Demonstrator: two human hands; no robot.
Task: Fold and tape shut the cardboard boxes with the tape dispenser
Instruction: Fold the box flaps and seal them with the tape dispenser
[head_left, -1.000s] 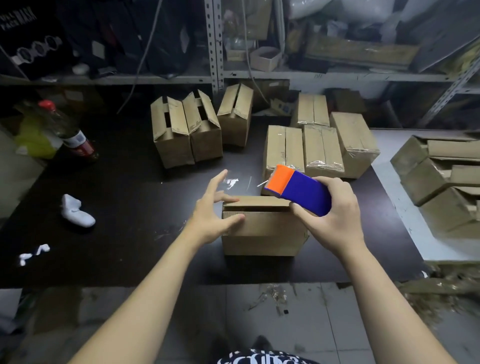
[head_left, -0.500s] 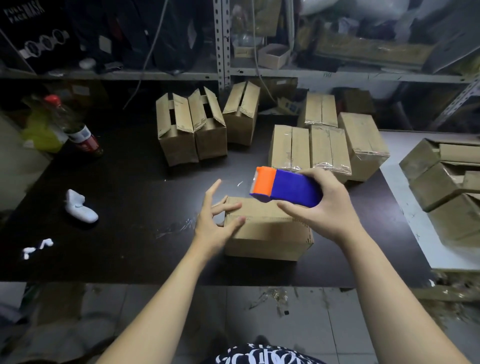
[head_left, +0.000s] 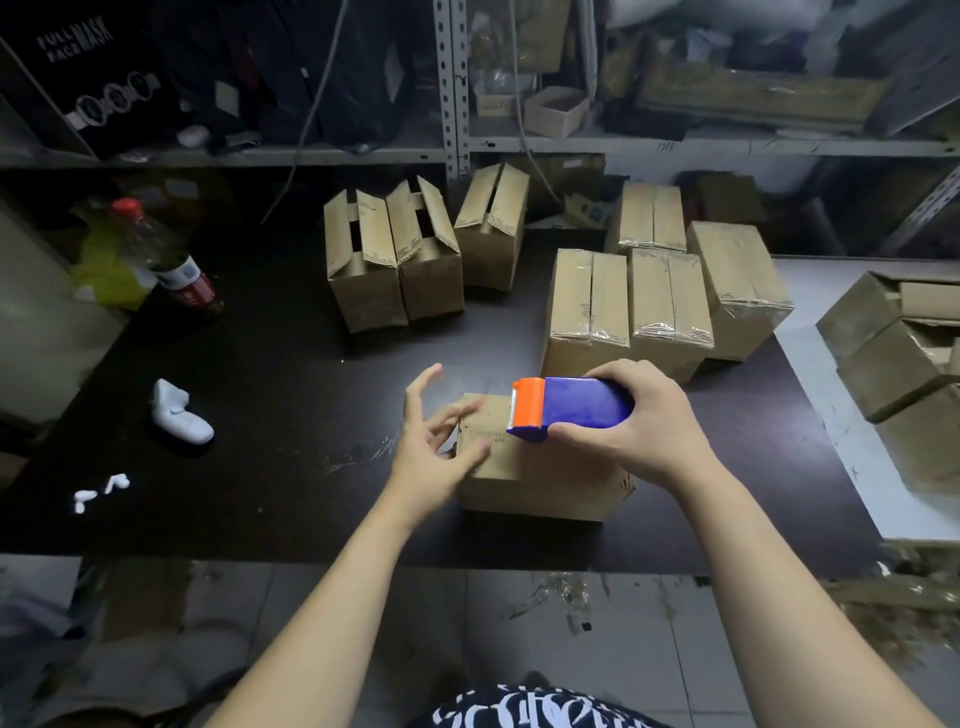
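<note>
Box (head_left: 540, 467) sits at the near edge of the table (head_left: 291, 395), flaps folded flat. No tape sheen shows on its top.

Right hand (head_left: 644, 426) is wrapped round the dispenser (head_left: 571, 408), held just above the box top, orange cutter end pointing left.

Left hand (head_left: 436, 447) has fingers spread and holds nothing. It is at the box's left end, too blurred to tell whether it touches.

Behind the box, right: four taped boxes (head_left: 670, 306), film glinting at the edges. Done.

Behind the box, left: three open boxes (head_left: 395, 260), flaps up. Not yet folded or taped.

Far right of the box: further boxes (head_left: 893, 338), state unclear.

Judgement: roughly halfway, and this box needs its strip.
</note>
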